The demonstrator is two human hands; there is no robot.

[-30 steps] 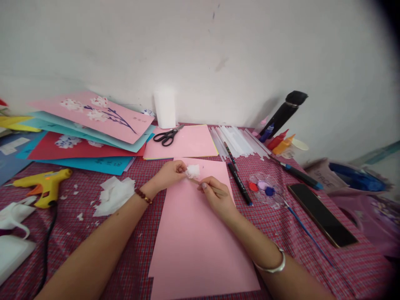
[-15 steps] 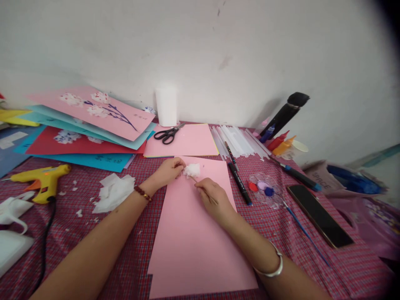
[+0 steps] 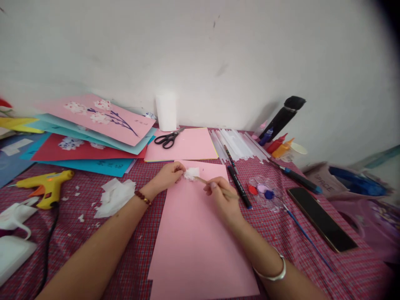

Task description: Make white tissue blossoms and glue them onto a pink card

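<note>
Near the far end of the pink paper [image 3: 200, 233] lies a small crumpled piece of white tissue paper [image 3: 191, 173]. The fingers of my left hand [image 3: 170, 174] are pinched at its left edge. My right hand [image 3: 223, 198] is closed around a thin, pale wooden stick [image 3: 229, 193], whose tip reaches the tissue from the right. Behind my left forearm lies a pile of white tissue sheets [image 3: 117, 196]. A black marker [image 3: 239, 186] rests just to the right of the pink paper.
At left are a yellow hot glue gun [image 3: 51, 185] and stacked cards [image 3: 121, 121] with tissue flowers. Scissors [image 3: 167, 141] lie on more pink paper behind. To the right are glue sticks [image 3: 236, 141], a paint palette [image 3: 264, 189], a blue paintbrush [image 3: 303, 231] and a phone [image 3: 321, 218].
My right hand dipped slightly left with the stick, then drew back to the right. My left hand stays by the tissue. The view has shifted a little.
</note>
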